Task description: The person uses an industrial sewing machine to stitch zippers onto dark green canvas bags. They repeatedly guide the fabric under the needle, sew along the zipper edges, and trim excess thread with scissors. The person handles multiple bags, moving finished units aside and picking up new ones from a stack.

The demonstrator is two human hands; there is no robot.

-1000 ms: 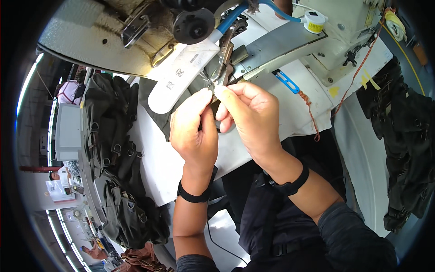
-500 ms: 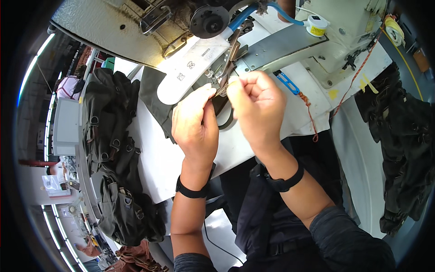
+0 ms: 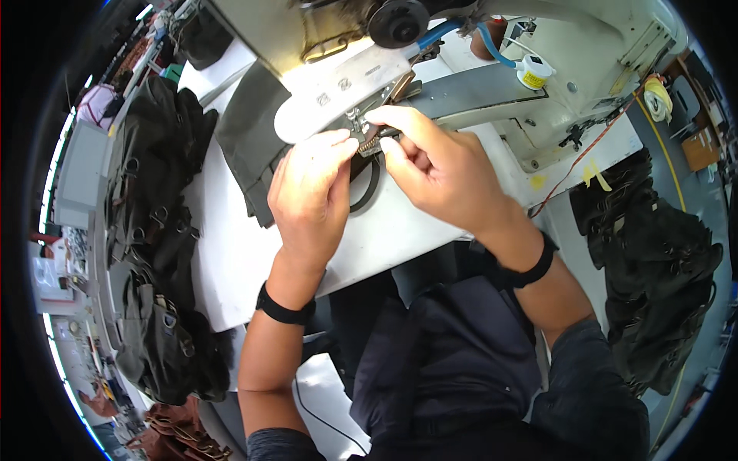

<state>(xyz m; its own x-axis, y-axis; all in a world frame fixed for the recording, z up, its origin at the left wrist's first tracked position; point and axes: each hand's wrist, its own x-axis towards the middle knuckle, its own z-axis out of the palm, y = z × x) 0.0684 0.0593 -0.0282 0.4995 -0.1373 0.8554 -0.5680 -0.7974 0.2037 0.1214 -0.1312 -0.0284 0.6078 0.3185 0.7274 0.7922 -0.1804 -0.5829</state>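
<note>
My left hand [image 3: 311, 188] is closed, thumb and fingers pinching the near end of a zipper [image 3: 369, 144] with brass-coloured teeth, just in front of the presser foot of a sewing machine [image 3: 330, 100]. On the other side of the zipper, my right hand [image 3: 450, 169] has its index finger stretched toward the presser foot. Its thumb is apart from that finger, near the zipper's far end, and the other fingers are curled. Dark olive fabric [image 3: 257, 138] lies under the machine head and left hand. A dark strap loop [image 3: 367, 192] hangs between my hands.
Piles of dark bags with metal rings [image 3: 157, 230] line the left side, and more dark bags [image 3: 653, 269] lie at the right. A white table [image 3: 384, 250] spreads under my wrists. An orange-red cord [image 3: 592, 150] runs along the right. Blue tubing [image 3: 496, 44] curves above the machine bed.
The view has shifted. My right index finger has stretched out and parted from the thumb, near the presser foot. My left hand stays pinched on the zipper.
</note>
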